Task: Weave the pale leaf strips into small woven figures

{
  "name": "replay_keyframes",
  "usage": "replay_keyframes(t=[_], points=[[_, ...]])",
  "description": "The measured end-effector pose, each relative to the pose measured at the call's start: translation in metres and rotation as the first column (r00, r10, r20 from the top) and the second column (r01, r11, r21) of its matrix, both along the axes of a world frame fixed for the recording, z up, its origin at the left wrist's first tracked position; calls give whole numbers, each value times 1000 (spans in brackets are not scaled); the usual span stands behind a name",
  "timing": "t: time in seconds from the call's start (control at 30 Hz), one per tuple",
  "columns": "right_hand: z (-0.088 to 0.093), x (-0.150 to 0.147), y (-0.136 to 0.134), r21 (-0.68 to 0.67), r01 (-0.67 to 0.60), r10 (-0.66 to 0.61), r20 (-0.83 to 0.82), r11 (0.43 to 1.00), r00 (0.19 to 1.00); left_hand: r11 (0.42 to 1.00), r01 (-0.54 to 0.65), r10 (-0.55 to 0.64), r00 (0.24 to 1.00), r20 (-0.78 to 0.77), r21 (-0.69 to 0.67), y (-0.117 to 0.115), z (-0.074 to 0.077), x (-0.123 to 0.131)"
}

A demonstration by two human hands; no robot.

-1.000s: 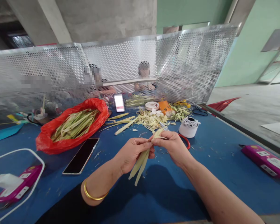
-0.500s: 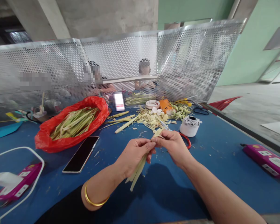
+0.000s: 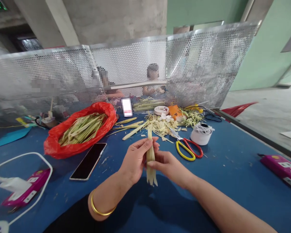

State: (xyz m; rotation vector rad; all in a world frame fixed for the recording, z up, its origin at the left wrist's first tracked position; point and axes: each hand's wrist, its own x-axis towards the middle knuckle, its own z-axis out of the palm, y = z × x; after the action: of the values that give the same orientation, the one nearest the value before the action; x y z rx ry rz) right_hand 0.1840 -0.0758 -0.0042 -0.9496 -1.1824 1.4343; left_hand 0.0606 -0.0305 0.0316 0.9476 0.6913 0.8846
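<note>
My left hand (image 3: 135, 159) and my right hand (image 3: 168, 166) both grip a short bundle of pale yellow-green leaf strips (image 3: 150, 157), held nearly upright above the blue table (image 3: 223, 181). The left fingers pinch its upper part and the right fingers close on its middle from the right. A gold bangle (image 3: 98, 208) sits on my left wrist. Scissors with one yellow and one red handle (image 3: 186, 147) lie just beyond my right hand.
A red bag of green strips (image 3: 81, 129) and a dark phone (image 3: 88, 161) lie to the left. Leaf scraps (image 3: 160, 124), a white thread spool (image 3: 202, 133) and pink power strips (image 3: 282, 167) (image 3: 26, 191) lie around. People sit behind the perforated metal screen (image 3: 140, 71).
The strip bundle has swung from slanted to nearly upright. My right hand dropped lower and nearer to me, uncovering the scissors behind it. The camera view shifted slightly.
</note>
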Motion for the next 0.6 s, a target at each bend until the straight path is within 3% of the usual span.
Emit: replay_keyframes(t=[0.23,0.47,0.6], points=[[-3,-6,-4,-248,-115,110,-35,962,993,992,-24,28,999,34,-124,11,-1,-7],[-9,-5,-1,-253,-64,78,45,965,996,962,-8,44,991,125,-274,15,-7,-6],[-18,-7,1,-234,-4,29,105,972,994,971,-6,54,980,191,-241,13,-13,-3]])
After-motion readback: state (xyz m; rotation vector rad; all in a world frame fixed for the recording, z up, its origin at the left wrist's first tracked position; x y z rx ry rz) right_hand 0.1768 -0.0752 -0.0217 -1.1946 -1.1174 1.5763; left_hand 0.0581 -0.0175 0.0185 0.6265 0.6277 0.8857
